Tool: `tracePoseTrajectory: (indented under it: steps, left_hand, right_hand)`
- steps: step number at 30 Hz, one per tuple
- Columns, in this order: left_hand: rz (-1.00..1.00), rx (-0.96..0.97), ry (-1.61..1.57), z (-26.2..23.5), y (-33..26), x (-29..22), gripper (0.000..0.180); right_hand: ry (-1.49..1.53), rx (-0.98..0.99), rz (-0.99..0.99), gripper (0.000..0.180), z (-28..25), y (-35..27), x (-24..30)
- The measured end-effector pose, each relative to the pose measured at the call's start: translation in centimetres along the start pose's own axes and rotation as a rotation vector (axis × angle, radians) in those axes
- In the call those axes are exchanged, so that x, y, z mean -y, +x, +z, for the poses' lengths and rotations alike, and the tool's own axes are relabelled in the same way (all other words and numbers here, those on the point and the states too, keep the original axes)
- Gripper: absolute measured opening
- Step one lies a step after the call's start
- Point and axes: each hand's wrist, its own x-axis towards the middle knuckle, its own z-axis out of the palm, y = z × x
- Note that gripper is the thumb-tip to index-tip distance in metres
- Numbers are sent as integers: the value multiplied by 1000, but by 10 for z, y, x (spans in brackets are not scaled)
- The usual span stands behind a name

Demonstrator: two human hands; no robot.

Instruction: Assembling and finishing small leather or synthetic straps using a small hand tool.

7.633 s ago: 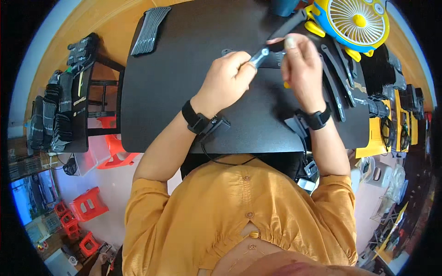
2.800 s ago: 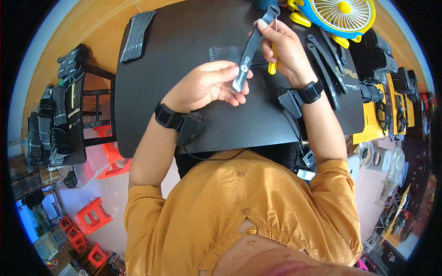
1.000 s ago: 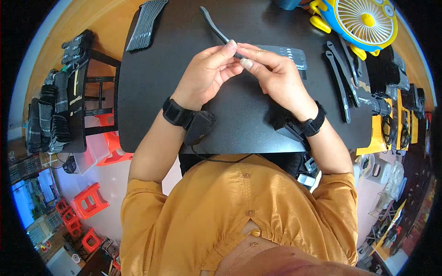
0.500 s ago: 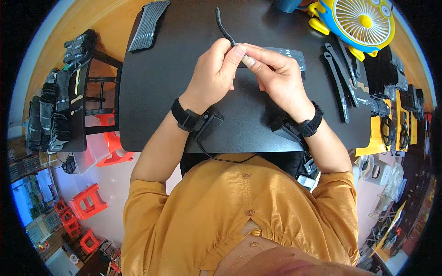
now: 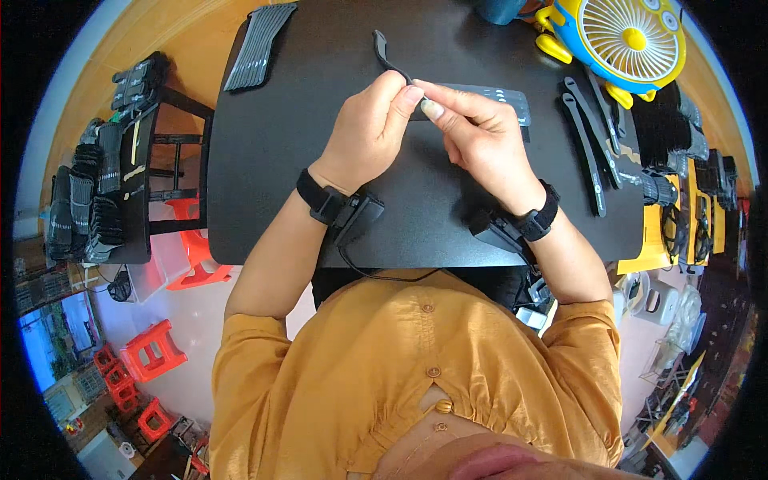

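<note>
Between my two hands I hold a narrow black strap point(image 5: 381, 50), its free end rising and curving away over the table. My left hand point(image 5: 370, 120) is closed, thumb and fingers pinching the strap from the left. Thumb and forefinger of my right hand point(image 5: 484, 132) pinch it at the same spot, fingertips nearly touching the left thumb. The part inside the fingers is hidden. Behind my right hand lies a flat, clear plastic sleeve with pale marks point(image 5: 512, 102), partly covered. Several loose black straps with a slot at one end point(image 5: 588, 152) lie to the right.
A fanned stack of dark, packaged straps point(image 5: 260, 48) lies at the table's far left. A yellow and blue fan point(image 5: 632, 40) stands far right, near a dark blue cup point(image 5: 500, 10). Black bundles point(image 5: 86, 184) fill a side table at left. Red stools point(image 5: 154, 352) stand on the floor.
The strap's free end has dipped slightly and bends more sharply near my fingers. Both hands keep their pinch at nearly the same place.
</note>
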Motion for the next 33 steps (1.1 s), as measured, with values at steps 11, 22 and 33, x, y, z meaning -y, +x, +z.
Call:
tracePoseTrajectory:
  steps: [11,22,33]
  left_hand:
    - [174,-69,111,5,7,6,23]
    - [-290,-14,-310,-10,5,-3,24]
    - [-291,16,-612,1,2,-3,25]
  right_hand:
    - [159,7,149,24,1,3,0]
    - [70,-3,57,25,5,1,-1]
    - [303,142,208,29,-3,1,8]
